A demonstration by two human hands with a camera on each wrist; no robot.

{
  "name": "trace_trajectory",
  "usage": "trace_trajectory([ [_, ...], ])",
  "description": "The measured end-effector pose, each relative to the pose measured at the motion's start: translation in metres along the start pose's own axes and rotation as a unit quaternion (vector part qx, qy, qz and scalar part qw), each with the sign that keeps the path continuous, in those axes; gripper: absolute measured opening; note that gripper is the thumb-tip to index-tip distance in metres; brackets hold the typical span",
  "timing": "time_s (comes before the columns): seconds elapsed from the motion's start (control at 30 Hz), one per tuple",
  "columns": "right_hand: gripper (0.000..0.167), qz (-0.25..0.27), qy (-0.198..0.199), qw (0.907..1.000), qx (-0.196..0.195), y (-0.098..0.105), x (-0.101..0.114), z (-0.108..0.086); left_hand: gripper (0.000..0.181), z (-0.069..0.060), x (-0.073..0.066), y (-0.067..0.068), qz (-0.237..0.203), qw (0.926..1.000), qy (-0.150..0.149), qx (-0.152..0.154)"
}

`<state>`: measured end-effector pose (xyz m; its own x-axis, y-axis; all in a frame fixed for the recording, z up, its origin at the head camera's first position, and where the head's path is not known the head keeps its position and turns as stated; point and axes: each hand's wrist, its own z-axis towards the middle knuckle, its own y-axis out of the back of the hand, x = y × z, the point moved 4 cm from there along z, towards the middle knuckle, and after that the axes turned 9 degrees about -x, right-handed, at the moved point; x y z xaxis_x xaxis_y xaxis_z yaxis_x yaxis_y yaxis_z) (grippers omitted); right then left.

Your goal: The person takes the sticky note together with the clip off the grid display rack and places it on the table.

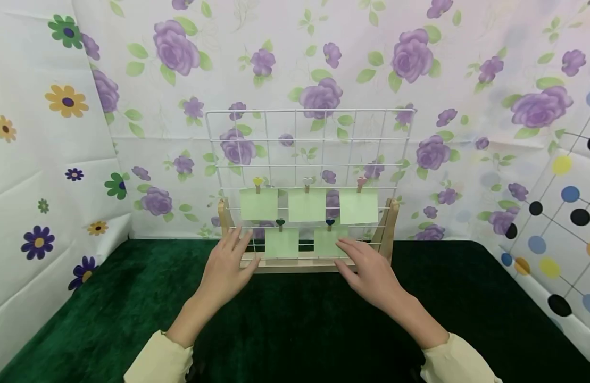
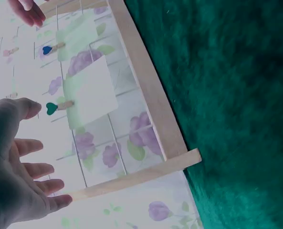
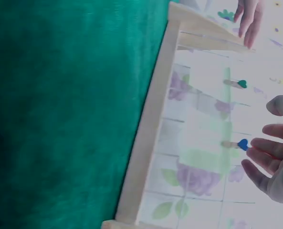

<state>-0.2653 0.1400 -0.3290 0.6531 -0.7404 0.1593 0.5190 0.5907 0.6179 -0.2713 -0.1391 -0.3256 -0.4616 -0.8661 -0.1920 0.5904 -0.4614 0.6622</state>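
Observation:
A white wire grid [image 1: 295, 165] stands in a wooden base [image 1: 295, 269]. Pale green paper notes hang on it from small heart-topped clothespins: three in the upper row, such as the middle note [image 1: 307, 205], and two below. A green-heart clothespin [image 2: 57, 108] pins the lower left note [image 1: 282, 243]; a blue-heart clothespin [image 3: 236, 144] pins the lower right note [image 1: 327, 244]. My left hand [image 1: 227, 266] is near the grid's lower left corner, fingers spread, holding nothing. My right hand [image 1: 373, 271] is in front of the lower right note, fingers extended; contact cannot be told.
Dark green cloth [image 1: 295, 330] covers the table. Behind the grid hangs a sheet with purple roses [image 1: 412, 56]. A flowered sheet [image 1: 31, 181] borders the left side and a dotted sheet [image 1: 570, 239] the right. Wooden side supports [image 1: 389, 231] hold the grid upright.

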Motion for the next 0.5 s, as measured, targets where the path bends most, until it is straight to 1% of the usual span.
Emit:
trace_trajectory([
  [0.13,0.036,0.035,-0.017,0.9992,-0.004,0.003,0.006,0.014,0.051,0.011,0.006,0.007,-0.014,0.9989,0.034,-0.029],
  [0.27,0.034,0.076,-0.018,0.997,-0.003,0.004,0.012,0.03,0.048,0.021,0.01,0.015,-0.038,0.9951,0.071,-0.058],
  [0.4,0.033,0.128,-0.029,0.9913,0.009,0.003,0.016,0.047,0.047,0.028,0.013,0.019,-0.077,0.9896,0.102,-0.065],
  [0.5,0.031,0.15,-0.044,0.9875,0.021,0.005,0.016,0.059,0.048,0.031,0.014,0.02,-0.098,0.9866,0.109,-0.072],
])
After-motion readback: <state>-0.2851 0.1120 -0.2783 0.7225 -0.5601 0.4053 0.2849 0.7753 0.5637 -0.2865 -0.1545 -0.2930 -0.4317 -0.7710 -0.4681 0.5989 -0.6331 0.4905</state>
